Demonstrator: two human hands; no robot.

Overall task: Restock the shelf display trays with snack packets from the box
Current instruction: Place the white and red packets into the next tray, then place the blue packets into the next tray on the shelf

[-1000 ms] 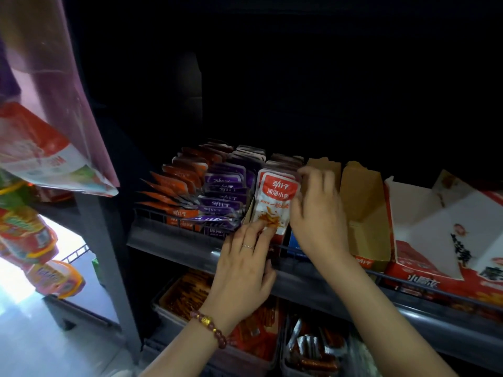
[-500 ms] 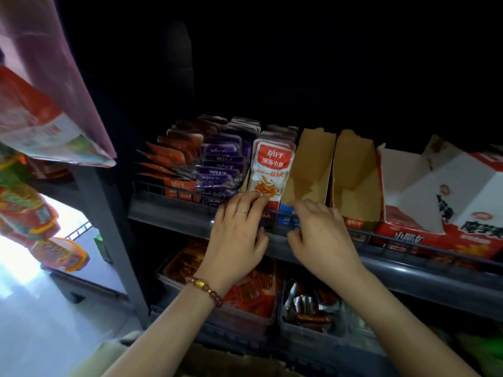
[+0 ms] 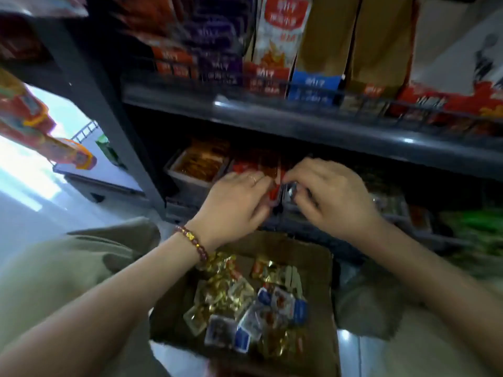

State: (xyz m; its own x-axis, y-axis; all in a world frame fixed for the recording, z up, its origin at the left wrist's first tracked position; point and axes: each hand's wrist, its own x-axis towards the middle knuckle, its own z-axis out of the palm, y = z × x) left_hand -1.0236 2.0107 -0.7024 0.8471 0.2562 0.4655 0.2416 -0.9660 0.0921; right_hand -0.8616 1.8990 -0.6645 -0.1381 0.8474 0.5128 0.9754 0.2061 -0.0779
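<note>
An open cardboard box [image 3: 322, 270] lies at my lap with several loose gold, blue and clear snack packets [image 3: 245, 303] in it. Above it, both hands are at the lower shelf's display trays. My left hand [image 3: 234, 202], with a bead bracelet on the wrist, curls its fingers on a row of red packets [image 3: 275, 190]. Close beside it, my right hand [image 3: 334, 197] pinches a silvery packet [image 3: 292, 190]. The frame is blurred, so the fingertips are hard to make out.
A grey tray of orange snacks [image 3: 198, 165] sits left of my hands. The upper shelf edge [image 3: 299, 115] carries red-white packets [image 3: 281, 31], purple packets [image 3: 220, 36] and brown display cartons [image 3: 324, 36]. A dark shelf post [image 3: 109, 110] stands at left. Green packs [image 3: 473, 227] are at right.
Both hands dropped from the upper shelf rail to the lower shelf trays. The view tilted down, bringing the box of packets into sight.
</note>
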